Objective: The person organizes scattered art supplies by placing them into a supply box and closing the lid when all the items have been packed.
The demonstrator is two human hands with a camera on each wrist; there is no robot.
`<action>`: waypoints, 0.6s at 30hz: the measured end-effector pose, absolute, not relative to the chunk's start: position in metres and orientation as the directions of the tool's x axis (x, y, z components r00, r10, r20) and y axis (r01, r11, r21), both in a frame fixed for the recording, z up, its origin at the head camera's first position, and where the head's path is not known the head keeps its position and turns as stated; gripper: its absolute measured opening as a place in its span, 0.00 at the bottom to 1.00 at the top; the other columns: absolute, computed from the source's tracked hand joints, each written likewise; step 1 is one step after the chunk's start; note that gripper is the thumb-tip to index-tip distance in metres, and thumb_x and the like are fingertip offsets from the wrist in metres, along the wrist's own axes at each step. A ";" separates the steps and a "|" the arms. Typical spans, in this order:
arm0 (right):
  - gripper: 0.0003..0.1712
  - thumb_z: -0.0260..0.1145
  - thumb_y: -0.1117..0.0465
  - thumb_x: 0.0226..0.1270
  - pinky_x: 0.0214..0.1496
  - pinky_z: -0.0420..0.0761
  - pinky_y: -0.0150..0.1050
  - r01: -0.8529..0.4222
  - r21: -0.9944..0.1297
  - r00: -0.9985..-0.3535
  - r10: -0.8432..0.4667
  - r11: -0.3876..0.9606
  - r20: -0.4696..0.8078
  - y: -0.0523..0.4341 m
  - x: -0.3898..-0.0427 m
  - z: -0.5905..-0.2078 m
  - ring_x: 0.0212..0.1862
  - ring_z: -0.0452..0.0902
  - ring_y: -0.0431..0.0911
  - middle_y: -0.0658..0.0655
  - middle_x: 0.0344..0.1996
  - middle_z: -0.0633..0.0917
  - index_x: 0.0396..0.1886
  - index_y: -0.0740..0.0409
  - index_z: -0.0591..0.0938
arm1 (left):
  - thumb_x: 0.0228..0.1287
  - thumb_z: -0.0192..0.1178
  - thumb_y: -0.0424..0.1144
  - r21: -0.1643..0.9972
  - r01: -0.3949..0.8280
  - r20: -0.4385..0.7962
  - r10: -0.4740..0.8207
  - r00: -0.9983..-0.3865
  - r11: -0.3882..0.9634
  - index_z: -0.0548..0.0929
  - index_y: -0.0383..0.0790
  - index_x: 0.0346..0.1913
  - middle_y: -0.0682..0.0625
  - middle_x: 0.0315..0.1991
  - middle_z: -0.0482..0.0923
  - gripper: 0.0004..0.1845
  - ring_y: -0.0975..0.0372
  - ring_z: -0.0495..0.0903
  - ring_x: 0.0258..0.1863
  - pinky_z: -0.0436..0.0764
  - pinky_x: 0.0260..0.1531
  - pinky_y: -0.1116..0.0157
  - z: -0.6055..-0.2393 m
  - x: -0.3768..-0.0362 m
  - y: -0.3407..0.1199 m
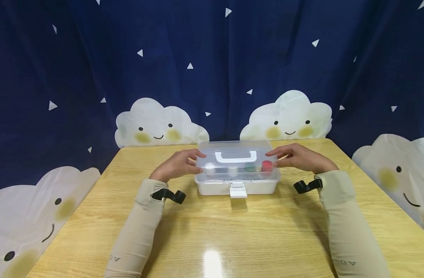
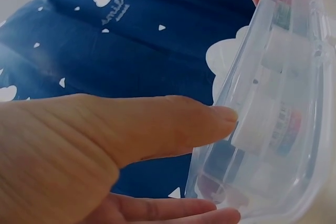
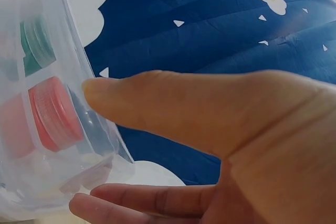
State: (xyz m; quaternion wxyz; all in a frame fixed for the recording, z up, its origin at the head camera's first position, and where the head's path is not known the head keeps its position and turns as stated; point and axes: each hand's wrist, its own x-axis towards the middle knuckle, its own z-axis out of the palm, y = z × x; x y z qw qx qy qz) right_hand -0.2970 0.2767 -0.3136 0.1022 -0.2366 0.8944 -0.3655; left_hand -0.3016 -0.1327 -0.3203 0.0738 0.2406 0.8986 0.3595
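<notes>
Wooden tabletop (image 1: 232, 239), dark blue cloud-print curtain (image 1: 212, 58) behind. Clear storage box (image 1: 237, 170) lies between both hands, long axis running left to right, equally near each. Left hand (image 1: 178, 164) touches its left end, right hand (image 1: 300, 158) its right end; fingers extended, gripping nothing. Curtain lettering is too blurred to read; a sleeve (image 1: 350, 235) bears a small unreadable mark.

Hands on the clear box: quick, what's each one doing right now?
Left hand: open, thumb and fingers touching the left end of the clear box's lid.
Right hand: open, thumb and fingers touching the lid's right end.
</notes>
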 end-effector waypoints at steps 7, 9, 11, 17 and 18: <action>0.27 0.67 0.50 0.64 0.57 0.77 0.51 -0.354 -0.699 -0.866 -0.500 0.622 -0.006 0.276 -0.296 -0.313 0.55 0.75 0.54 0.58 0.60 0.78 0.62 0.52 0.78 | 0.59 0.68 0.44 0.644 0.401 0.045 0.490 -0.870 0.652 0.76 0.50 0.60 0.42 0.59 0.73 0.25 0.49 0.75 0.57 0.76 0.54 0.52 -0.320 -0.300 -0.130; 0.27 0.67 0.48 0.64 0.57 0.76 0.53 -0.350 -0.690 -0.872 -0.489 0.634 -0.008 0.274 -0.294 -0.311 0.57 0.74 0.55 0.58 0.61 0.77 0.62 0.50 0.78 | 0.59 0.68 0.45 0.601 0.435 0.068 0.500 -0.863 0.670 0.76 0.48 0.60 0.42 0.59 0.73 0.25 0.49 0.74 0.58 0.75 0.55 0.52 -0.317 -0.299 -0.130; 0.28 0.66 0.46 0.64 0.59 0.74 0.56 -0.352 -0.663 -0.882 -0.471 0.660 -0.001 0.271 -0.292 -0.308 0.60 0.72 0.57 0.58 0.63 0.75 0.62 0.49 0.78 | 0.59 0.67 0.47 0.551 0.473 0.100 0.508 -0.855 0.687 0.76 0.46 0.61 0.41 0.61 0.71 0.27 0.48 0.71 0.60 0.72 0.57 0.52 -0.315 -0.297 -0.127; 0.36 0.67 0.43 0.62 0.64 0.62 0.67 -0.388 -0.531 -0.907 -0.414 0.754 0.074 0.261 -0.278 -0.310 0.69 0.56 0.64 0.65 0.71 0.62 0.67 0.50 0.72 | 0.57 0.68 0.50 0.407 0.570 0.198 0.540 -0.818 0.713 0.67 0.44 0.69 0.37 0.72 0.54 0.38 0.46 0.58 0.70 0.58 0.66 0.43 -0.320 -0.284 -0.113; 0.38 0.68 0.43 0.61 0.64 0.60 0.68 -0.399 -0.514 -0.905 -0.415 0.759 0.089 0.258 -0.276 -0.312 0.69 0.54 0.65 0.66 0.71 0.60 0.68 0.52 0.71 | 0.56 0.68 0.50 0.383 0.588 0.211 0.552 -0.807 0.712 0.65 0.45 0.70 0.37 0.73 0.52 0.40 0.45 0.54 0.71 0.53 0.68 0.41 -0.322 -0.281 -0.110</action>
